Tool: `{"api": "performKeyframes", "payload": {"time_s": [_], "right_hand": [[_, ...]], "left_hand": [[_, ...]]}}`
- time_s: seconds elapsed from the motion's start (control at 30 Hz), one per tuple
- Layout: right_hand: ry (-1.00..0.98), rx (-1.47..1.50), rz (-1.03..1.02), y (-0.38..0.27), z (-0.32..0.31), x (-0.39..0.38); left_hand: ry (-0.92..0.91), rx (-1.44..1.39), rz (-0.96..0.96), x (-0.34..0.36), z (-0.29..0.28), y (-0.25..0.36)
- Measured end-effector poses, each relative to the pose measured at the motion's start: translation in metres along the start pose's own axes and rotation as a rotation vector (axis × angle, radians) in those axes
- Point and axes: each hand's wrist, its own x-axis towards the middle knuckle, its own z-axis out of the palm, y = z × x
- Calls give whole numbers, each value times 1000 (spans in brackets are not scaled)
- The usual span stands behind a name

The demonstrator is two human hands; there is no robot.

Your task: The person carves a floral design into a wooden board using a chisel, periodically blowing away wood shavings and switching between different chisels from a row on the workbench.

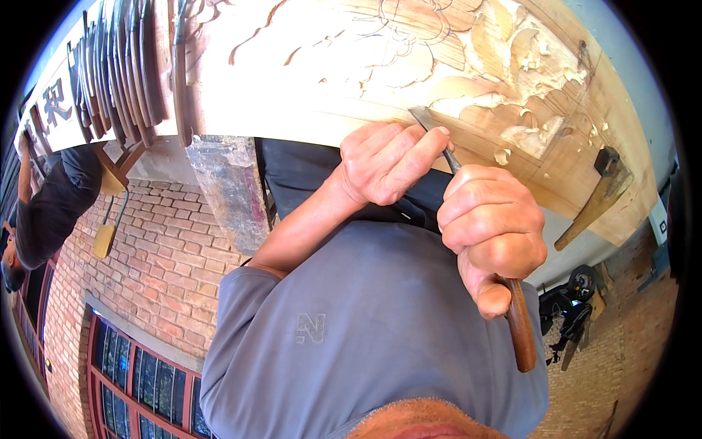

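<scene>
Brickwork [164, 256], glaring carved board [314, 91]; right fingers [482, 212] clench chisel [521, 329], left fingers [391, 155] seemingly grip it

own hands [387, 162] [493, 223]: 2 | held chisel [521, 333]: 1 | panel [314, 80]: 1 | hammer [596, 207]: 1 | co-worker [58, 197]: 1

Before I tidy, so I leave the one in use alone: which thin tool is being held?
The chisel with the brown handle, in the grip of the right hand; the other thin tools lie unheld on the board, upper left.
</scene>
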Motion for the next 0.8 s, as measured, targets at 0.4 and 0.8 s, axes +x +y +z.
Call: {"api": "performKeyframes", "payload": {"time_s": [0.4, 0.8], "right_hand": [[151, 44, 33, 1, 9, -10], [134, -24, 19, 5, 19, -7]], "left_hand": [[-53, 67, -44, 0, -4, 3], [19, 27, -28, -2, 3, -2]]}}
